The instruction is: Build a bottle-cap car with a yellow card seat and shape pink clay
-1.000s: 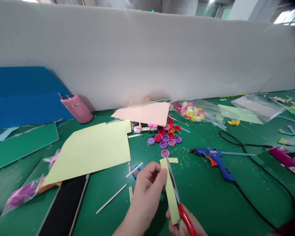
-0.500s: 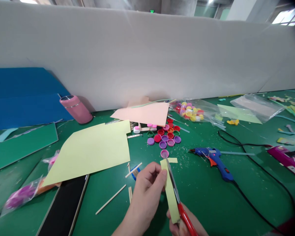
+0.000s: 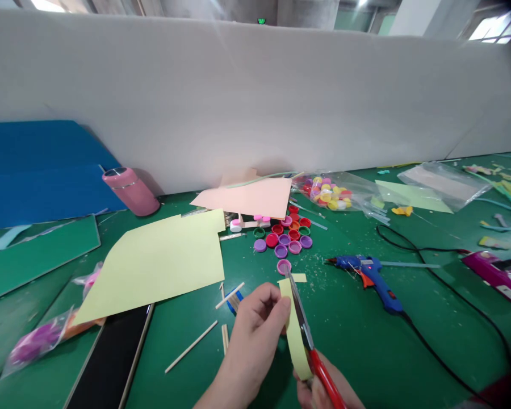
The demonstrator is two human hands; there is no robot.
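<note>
A narrow pale yellow paper strip (image 3: pixel 297 346) is pinched between the thumb and fingers of my left hand (image 3: pixel 259 335). My right hand (image 3: pixel 330 382) is wrapped round the red handles of a pair of scissors (image 3: pixel 307 329). The blades run up along the strip's right edge, their tips close to a pink bottle cap (image 3: pixel 284 267). A small yellow paper piece (image 3: pixel 298 278) lies on the green table just beyond the tips. Part of my right hand is hidden behind the strip and the handles.
Several coloured caps (image 3: pixel 282 250) cluster ahead of my hands. To the right lies a blue glue gun (image 3: pixel 370 275) with its cord. On the left, a large yellow sheet (image 3: pixel 166 264) overlaps a black phone (image 3: pixel 114 355). Wooden sticks (image 3: pixel 191 346) lie nearby; a pink flask (image 3: pixel 132 192) leans behind.
The scissors and my right hand have shifted slightly right. The strip's lower end has curved a little more. My left hand keeps its pinch in nearly the same place.
</note>
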